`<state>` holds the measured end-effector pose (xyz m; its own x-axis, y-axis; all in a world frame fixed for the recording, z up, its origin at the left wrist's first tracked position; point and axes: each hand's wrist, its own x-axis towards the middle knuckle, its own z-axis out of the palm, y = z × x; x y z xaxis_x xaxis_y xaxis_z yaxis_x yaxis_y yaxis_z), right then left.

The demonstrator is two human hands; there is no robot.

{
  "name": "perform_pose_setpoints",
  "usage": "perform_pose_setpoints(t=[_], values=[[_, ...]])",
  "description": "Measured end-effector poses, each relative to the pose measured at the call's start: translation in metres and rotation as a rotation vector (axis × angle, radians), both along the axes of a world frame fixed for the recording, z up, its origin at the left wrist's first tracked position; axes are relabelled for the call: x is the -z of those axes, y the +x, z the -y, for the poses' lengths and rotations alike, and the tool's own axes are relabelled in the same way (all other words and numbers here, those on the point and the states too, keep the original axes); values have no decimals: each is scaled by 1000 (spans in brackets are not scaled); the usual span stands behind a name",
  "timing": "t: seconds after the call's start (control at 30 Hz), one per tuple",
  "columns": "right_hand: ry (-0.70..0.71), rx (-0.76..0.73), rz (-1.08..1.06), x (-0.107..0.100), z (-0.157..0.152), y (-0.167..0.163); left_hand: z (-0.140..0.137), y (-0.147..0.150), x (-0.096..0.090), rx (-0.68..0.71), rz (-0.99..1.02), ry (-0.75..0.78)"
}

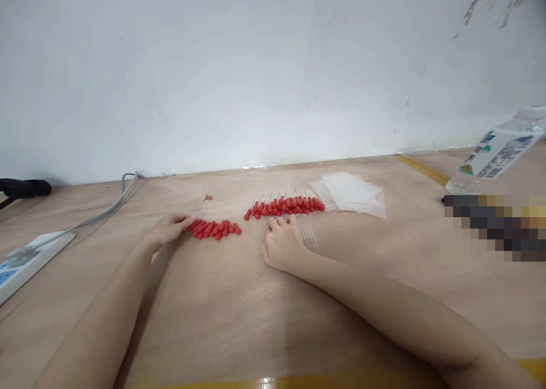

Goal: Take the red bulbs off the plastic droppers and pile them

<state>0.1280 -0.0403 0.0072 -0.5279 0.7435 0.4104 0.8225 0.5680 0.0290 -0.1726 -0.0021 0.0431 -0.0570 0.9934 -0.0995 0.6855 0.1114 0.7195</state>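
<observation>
Glass droppers with red rubber bulbs lie in two groups on the wooden table. My left hand (169,230) is at the left end of the smaller row of red bulbs (216,228), its thumb and fingers closed on the end dropper. Against the near side of the larger pile of droppers (277,207) rests my right hand (282,244), fingers curled; what they hold, if anything, is hidden. Thin clear tubes (307,232) stick out toward me just right of that hand, while other tubes point to the wall.
Clear flat plastic bags (352,193) lie right of the pile. A tilted plastic bottle (497,153) is at the far right, near a blurred patch. On the left are a power strip (46,244), its grey cable (102,215) and a black object (28,188). A white wall (256,76) borders the table.
</observation>
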Motion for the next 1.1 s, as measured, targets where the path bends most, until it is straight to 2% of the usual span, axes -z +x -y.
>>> perform_pose_setpoints(t=[0.4,0.57,0.7,0.8,0.9,1.0,1.1], values=[[29,25,-113,0,-2,6,1,1,2,-58,-7,35],[85,-42,-178,0,-1,33,-3,-7,6,-95,-95,88],[129,-109,-227,2,7,66,-6,-5,3,-108,-273,179],[151,-147,-264,4,12,85,-5,21,-4,-139,-434,296],[170,-156,-302,8,12,94,-6,64,-9,-1,-440,405],[181,-140,-344,13,9,98,-12,105,-9,137,-439,392],[178,-147,-375,17,7,99,-24,129,-6,103,-321,289]])
